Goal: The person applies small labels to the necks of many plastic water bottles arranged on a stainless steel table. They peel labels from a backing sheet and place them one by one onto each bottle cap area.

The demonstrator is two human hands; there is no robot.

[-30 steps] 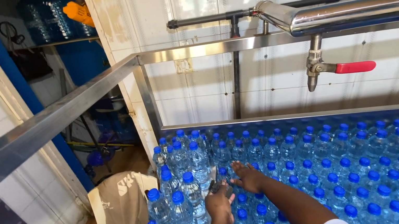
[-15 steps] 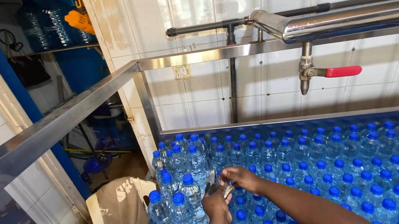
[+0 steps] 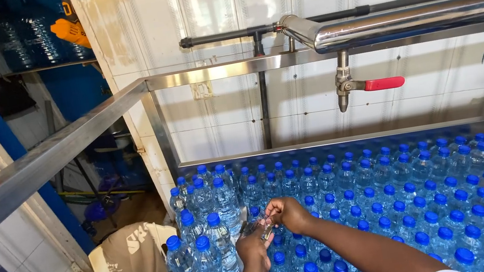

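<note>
Two hands work over a bed of blue-capped water bottles [image 3: 393,209].
Left hand [image 3: 252,246] and right hand [image 3: 288,212] each grip a small clear item [image 3: 262,226], fingers closed; a tap [image 3: 346,85] hangs above, a bag [image 3: 127,268] left.

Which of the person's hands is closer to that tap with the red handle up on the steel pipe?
Right. The right hand sits below and left of the tap; the left hand is lower and further left.
</note>
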